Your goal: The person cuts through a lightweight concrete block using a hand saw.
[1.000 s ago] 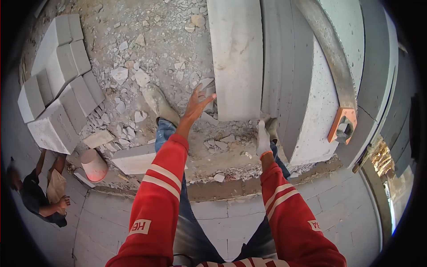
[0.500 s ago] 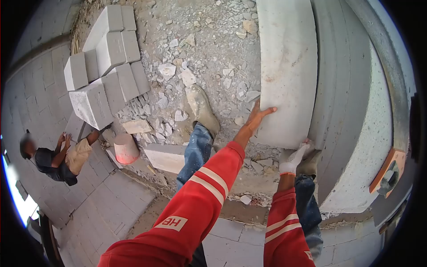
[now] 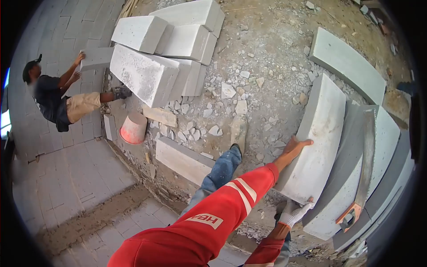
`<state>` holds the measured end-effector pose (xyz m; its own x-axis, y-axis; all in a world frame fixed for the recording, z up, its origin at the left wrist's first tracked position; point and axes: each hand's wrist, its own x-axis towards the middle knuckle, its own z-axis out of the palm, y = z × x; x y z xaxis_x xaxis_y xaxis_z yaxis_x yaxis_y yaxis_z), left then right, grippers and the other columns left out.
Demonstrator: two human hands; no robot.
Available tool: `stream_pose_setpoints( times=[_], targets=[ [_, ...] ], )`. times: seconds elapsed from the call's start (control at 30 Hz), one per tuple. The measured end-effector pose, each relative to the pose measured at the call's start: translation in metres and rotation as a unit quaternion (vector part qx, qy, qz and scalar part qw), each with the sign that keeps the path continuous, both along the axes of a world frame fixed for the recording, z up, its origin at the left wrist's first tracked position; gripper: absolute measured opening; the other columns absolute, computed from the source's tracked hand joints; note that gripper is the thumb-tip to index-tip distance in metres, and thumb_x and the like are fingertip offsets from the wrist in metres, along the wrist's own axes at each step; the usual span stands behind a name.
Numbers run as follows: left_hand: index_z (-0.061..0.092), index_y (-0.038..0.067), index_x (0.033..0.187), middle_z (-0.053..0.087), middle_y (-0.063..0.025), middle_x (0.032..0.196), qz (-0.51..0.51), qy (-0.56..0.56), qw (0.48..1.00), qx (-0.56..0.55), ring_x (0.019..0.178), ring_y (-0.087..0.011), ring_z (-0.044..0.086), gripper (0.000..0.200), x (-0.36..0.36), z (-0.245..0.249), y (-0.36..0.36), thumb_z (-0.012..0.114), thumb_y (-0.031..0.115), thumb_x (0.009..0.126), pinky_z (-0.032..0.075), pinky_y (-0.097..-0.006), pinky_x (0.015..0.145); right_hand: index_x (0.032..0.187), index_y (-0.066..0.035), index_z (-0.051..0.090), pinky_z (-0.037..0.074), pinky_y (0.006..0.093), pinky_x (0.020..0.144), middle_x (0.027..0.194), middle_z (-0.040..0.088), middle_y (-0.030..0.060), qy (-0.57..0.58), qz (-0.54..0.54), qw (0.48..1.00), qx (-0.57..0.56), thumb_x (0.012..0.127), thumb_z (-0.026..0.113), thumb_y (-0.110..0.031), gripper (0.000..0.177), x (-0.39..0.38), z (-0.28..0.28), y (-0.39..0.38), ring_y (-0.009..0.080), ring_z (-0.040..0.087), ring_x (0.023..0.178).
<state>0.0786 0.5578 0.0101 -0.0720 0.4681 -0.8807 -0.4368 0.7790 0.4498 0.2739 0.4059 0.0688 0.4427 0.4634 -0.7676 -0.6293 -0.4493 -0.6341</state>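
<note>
A long pale concrete block (image 3: pixel 318 138) stands on edge on the rubble, leaning against other blocks to its right. My bare left hand (image 3: pixel 296 146) lies flat against its left face, fingers spread over the edge. My right hand (image 3: pixel 294 213), in a white glove, grips the block's near bottom corner. Both sleeves are red with white stripes. My left boot (image 3: pixel 238 131) stands on the debris beside the block.
A handsaw with an orange handle (image 3: pixel 353 211) rests on the block at right. A stack of blocks (image 3: pixel 162 53) lies at top left, beside it an orange bucket (image 3: pixel 133 129). Another person (image 3: pixel 58 95) at left holds a block against the wall. Rubble (image 3: pixel 235 95) covers the ground.
The view has swung right and the scene has rotated. My left hand has moved from beside the block's end onto its face; my gloved right hand has closed on the bottom corner. The other person has lifted a block.
</note>
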Motion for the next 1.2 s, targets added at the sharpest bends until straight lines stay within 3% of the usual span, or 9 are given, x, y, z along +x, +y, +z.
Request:
stream_pose_setpoints(
  times=[0.1,0.27,0.47,0.53,0.77,0.93,1.0,1.07,1.2],
  targets=[
    [0.031,-0.007,0.151,0.057,-0.0292,0.138,-0.037,0.094,0.990,-0.095,0.126,-0.0416,0.059,0.117,-0.013,0.089,-0.008,0.082,0.060,0.069,0.047,-0.0459,0.107,0.155,-0.005,0.034,0.038,0.0551,0.117,0.156,0.042,0.0169,0.077,0.026,0.996,-0.022,0.096,0.060,-0.062,0.086,-0.021,0.085,0.020,0.0374,0.045,0.140],
    [0.033,-0.008,0.149,0.051,-0.0310,0.144,0.021,0.144,0.984,-0.104,0.132,-0.0447,0.055,0.118,-0.070,0.217,-0.087,0.080,0.066,0.071,0.045,-0.0456,0.110,0.159,-0.010,0.035,0.029,0.0478,0.123,0.161,0.041,0.0107,0.102,0.177,0.976,-0.068,0.105,0.048,-0.058,0.074,0.011,0.168,-0.036,0.0326,0.039,0.145],
    [0.039,0.001,0.149,0.055,-0.0173,0.137,0.394,0.092,0.908,0.109,0.127,-0.0297,0.055,0.077,-0.127,0.296,-0.190,0.072,0.032,0.086,0.044,-0.0426,0.109,0.153,-0.006,0.039,0.046,0.0436,0.110,0.146,0.051,0.0107,0.130,0.476,0.870,0.023,0.101,0.063,-0.031,0.062,-0.009,0.208,0.008,0.0276,0.053,0.128],
    [0.041,0.001,0.147,0.056,-0.0166,0.134,0.484,0.079,0.863,0.125,0.123,-0.0292,0.057,0.072,-0.150,0.297,-0.195,0.070,0.030,0.087,0.047,-0.0422,0.106,0.148,-0.007,0.042,0.050,0.0416,0.105,0.140,0.053,0.0103,0.128,0.523,0.839,0.077,0.095,0.062,-0.017,0.057,-0.086,0.227,0.047,0.0250,0.056,0.123],
    [0.049,0.000,0.142,0.064,-0.0180,0.127,0.660,0.078,0.735,0.136,0.111,-0.0307,0.067,0.065,-0.255,0.231,-0.211,0.063,0.036,0.090,0.055,-0.0433,0.095,0.140,-0.009,0.046,0.049,0.0416,0.104,0.127,0.055,0.0074,0.052,0.667,0.734,0.117,0.097,0.056,-0.016,0.045,-0.280,0.178,0.115,0.0236,0.056,0.120],
    [0.048,-0.001,0.145,0.063,-0.0182,0.133,0.684,0.086,0.715,0.113,0.116,-0.0315,0.065,0.067,-0.333,0.201,-0.207,0.055,0.046,0.097,0.052,-0.0434,0.102,0.155,-0.012,0.038,0.042,0.0459,0.112,0.134,0.046,0.0083,0.087,0.346,0.933,-0.042,0.106,0.039,-0.018,0.049,-0.425,0.194,0.090,0.0256,0.046,0.131],
    [0.036,0.008,0.156,0.053,-0.0178,0.146,0.678,0.171,0.705,0.117,0.128,-0.0320,0.057,0.072,-0.389,0.185,-0.198,0.053,0.049,0.100,0.048,-0.0449,0.107,0.159,-0.015,0.032,0.041,0.0456,0.114,0.139,0.045,0.0096,0.083,0.416,0.904,0.058,0.107,0.035,-0.017,0.052,-0.449,0.164,0.079,0.0257,0.046,0.133],
    [0.013,0.022,0.167,0.035,-0.0155,0.161,0.617,0.308,0.719,0.083,0.141,-0.0317,0.046,0.084,-0.436,0.170,-0.203,0.055,0.051,0.100,0.042,-0.0462,0.113,0.161,-0.016,0.028,0.042,0.0452,0.114,0.145,0.042,0.0100,0.055,0.468,0.882,0.011,0.108,0.034,-0.019,0.054,-0.495,0.150,0.084,0.0273,0.044,0.137],
    [0.040,0.003,0.152,0.053,-0.0154,0.144,0.612,0.302,0.725,0.090,0.127,-0.0308,0.055,0.081,-0.559,0.156,-0.225,0.057,0.060,0.097,0.045,-0.0411,0.106,0.161,0.000,0.013,0.040,0.0417,0.114,0.157,0.033,0.0310,0.051,0.653,0.755,0.021,0.095,0.066,-0.033,0.091,-0.589,0.156,0.105,0.0376,0.043,0.139]
  ],
)
